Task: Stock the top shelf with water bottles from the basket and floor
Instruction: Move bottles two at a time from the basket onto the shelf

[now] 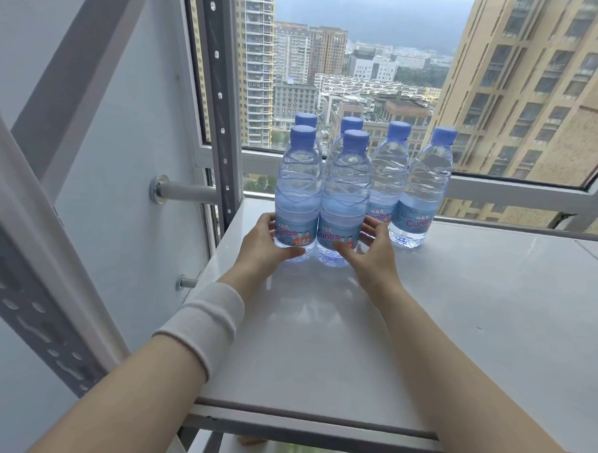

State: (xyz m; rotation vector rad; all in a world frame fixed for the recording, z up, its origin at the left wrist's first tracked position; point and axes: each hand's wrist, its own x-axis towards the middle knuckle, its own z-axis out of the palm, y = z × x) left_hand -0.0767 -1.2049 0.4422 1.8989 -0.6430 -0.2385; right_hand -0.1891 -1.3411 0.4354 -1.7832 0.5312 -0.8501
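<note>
Two front bottles (343,201) gripped, left hand (262,248), right hand (375,252), near shelf edge (234,223)

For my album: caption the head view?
Left hand grips left bottle, right hand right bottle, on shelf beside four more bottles.

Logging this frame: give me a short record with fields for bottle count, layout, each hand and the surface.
bottle count: six, all upright, blue caps on
layout: front-left bottle and front-right bottle side by side; four back bottles in a row nearer the window
left hand: grips the front-left bottle low, at its label
right hand: grips the front-right bottle low, at its label
surface: white top shelf; all six stand on it
basket, floor: not in view
</note>
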